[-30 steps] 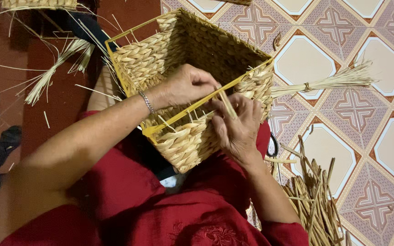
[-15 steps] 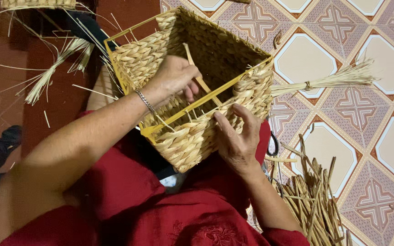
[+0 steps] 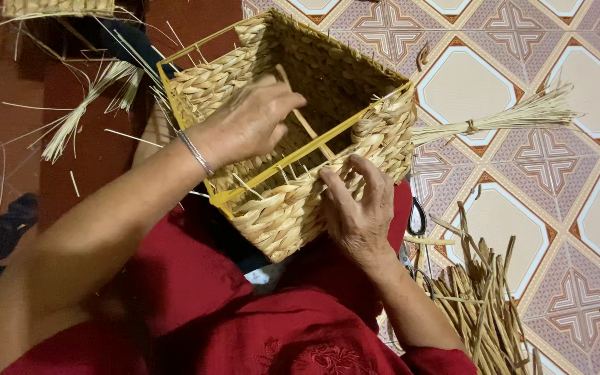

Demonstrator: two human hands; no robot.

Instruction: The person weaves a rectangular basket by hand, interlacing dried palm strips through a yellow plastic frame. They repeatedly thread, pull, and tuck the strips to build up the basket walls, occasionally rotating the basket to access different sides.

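The woven basket (image 3: 293, 146), rectangular and built on a yellow wire frame, rests tilted on the lap of a person in red clothing. The left hand (image 3: 248, 125) reaches over the rim into the hollow, fingers clenched on a pale reed strand (image 3: 307, 125) that runs down inside. The right hand (image 3: 359, 208) lies released and flat against the outer wall, fingertips pressing the weave. Nothing else shows inside the basket. A bundle of dried reeds (image 3: 477, 305) lies on the patterned tile floor (image 3: 592, 208) beside the person's right arm; scissors (image 3: 417, 226) lie near it.
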